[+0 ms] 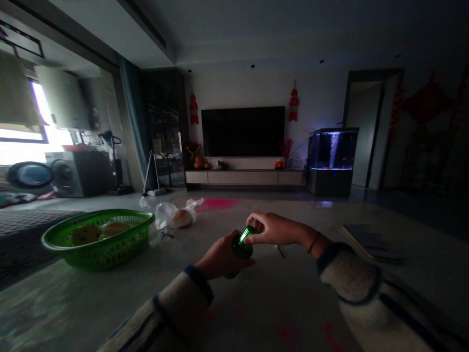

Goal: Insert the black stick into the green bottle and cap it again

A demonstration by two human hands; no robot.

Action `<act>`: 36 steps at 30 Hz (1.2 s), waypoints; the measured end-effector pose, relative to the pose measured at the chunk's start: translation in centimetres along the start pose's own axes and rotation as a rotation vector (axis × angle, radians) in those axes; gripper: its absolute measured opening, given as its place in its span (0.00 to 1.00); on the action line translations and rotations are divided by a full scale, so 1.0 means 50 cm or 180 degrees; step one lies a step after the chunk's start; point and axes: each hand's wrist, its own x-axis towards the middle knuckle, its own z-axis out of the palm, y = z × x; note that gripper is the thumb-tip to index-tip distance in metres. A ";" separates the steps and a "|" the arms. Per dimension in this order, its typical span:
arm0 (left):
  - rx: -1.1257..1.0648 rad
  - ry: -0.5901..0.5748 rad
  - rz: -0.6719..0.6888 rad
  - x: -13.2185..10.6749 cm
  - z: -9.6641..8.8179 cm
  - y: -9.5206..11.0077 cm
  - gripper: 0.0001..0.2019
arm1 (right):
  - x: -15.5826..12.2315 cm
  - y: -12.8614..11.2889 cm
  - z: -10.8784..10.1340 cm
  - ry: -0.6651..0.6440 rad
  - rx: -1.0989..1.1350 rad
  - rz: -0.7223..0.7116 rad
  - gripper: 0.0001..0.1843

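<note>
A shiny dark green bottle (243,248) is tilted over the middle of the table, its narrow upper part leaning up and to the right. Wrapped round its body from the left is my left hand (222,256), closed. My right hand (269,229) pinches the upper end between thumb and fingers, which partly hide it. The bottle's lower part shows only dimly beneath my left hand.
A green plastic basket (98,261) holding round items stands on the left of the table (176,293). Behind it lie a clear plastic bag (164,213) and a bread roll (182,218). A phone-like flat device (372,243) lies on the right.
</note>
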 end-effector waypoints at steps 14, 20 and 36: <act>0.0120 -0.0035 0.0019 0.003 0.007 -0.015 0.27 | -0.002 -0.002 -0.002 0.0013 0.0077 -0.0088 0.32; 0.0155 -0.0043 -0.0038 0.001 0.003 -0.004 0.26 | 0.000 -0.004 0.000 0.0027 -0.0116 0.0032 0.24; 0.0122 -0.0009 -0.0046 0.002 0.007 -0.006 0.28 | 0.001 -0.012 0.012 0.0208 -0.0040 -0.0111 0.23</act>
